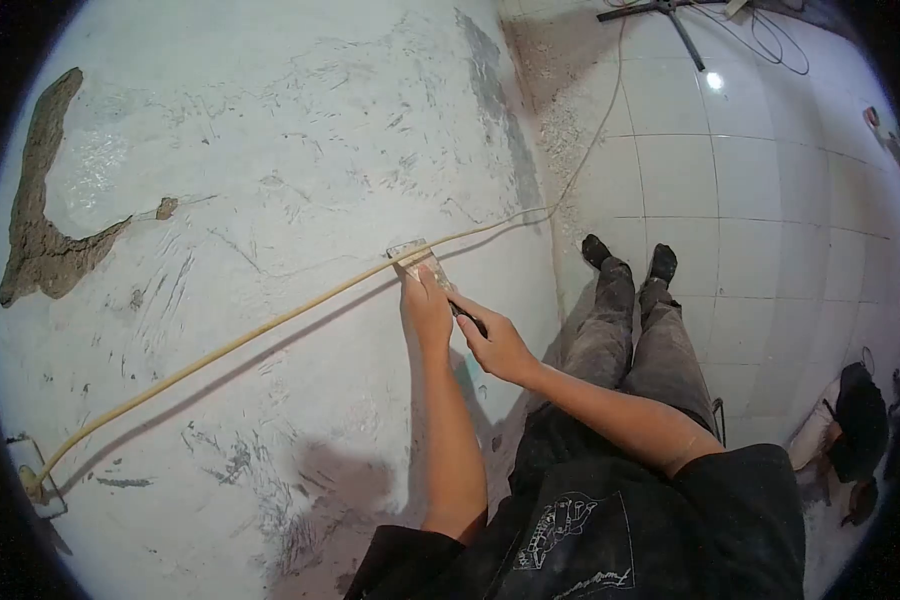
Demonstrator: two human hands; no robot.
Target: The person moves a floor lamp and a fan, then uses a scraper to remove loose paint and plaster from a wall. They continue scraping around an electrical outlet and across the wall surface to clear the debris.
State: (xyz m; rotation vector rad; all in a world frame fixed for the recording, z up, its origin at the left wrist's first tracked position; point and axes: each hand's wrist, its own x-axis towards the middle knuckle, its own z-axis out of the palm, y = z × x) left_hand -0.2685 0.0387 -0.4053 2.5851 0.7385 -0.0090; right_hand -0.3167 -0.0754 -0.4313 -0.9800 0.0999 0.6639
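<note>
A scraper (441, 284) with a wide, pale-smeared blade and a dark handle lies against the white, scuffed wall (300, 190). My right hand (500, 350) is closed round its handle. On the blade, close to its front edge, press the fingers of my left hand (429, 308); the fingertips are partly hidden. A yellow cable (260, 332) stretches across the wall and passes in front of the blade, just above my left fingers. Scratches and grey patches mark the plaster around the blade.
At the lower left the cable meets a wall socket box (32, 476). A brown broken patch (42, 235) shows in the plaster. Rubble (568, 140) lines the wall's foot on the tiled floor (760, 180). A dark metal stand base (682, 30) is at the top; dark items (858, 425) lie lower right.
</note>
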